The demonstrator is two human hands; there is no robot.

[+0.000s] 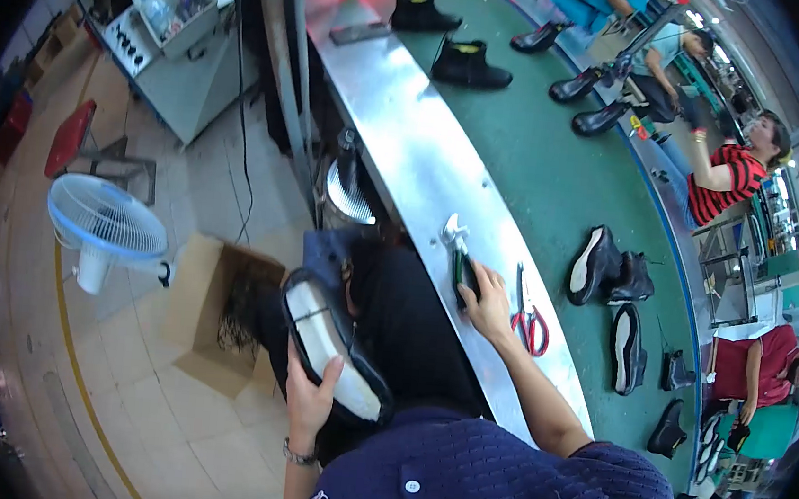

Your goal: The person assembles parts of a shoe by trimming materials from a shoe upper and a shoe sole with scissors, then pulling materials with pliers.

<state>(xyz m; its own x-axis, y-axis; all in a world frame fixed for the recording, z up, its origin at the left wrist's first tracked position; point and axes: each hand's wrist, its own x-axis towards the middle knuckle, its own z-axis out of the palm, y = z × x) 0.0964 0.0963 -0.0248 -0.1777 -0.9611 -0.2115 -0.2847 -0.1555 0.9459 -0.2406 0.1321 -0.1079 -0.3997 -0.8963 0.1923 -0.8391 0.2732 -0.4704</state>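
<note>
Beside steel worktop (384, 106), above tiled floor (125, 349): holding black boot (334, 348), pale underside up, in half-curled left hand (310, 399), long axis slanting down-right. Right of boot, curling right hand (490, 305) over green-handled tool (458, 253); can't tell how firmly.

No lettering, label, number or sign can be read

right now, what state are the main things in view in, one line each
black shoe: in the left hand, pale sole facing the camera
hand tool: on the metal ledge, right hand at its dark handle, grip unclear
red-handled scissors: lying on the ledge, unheld
two far ankle boots: upright
cardboard box: open, flaps spread
fan: upright, spinning or not unclear
</note>
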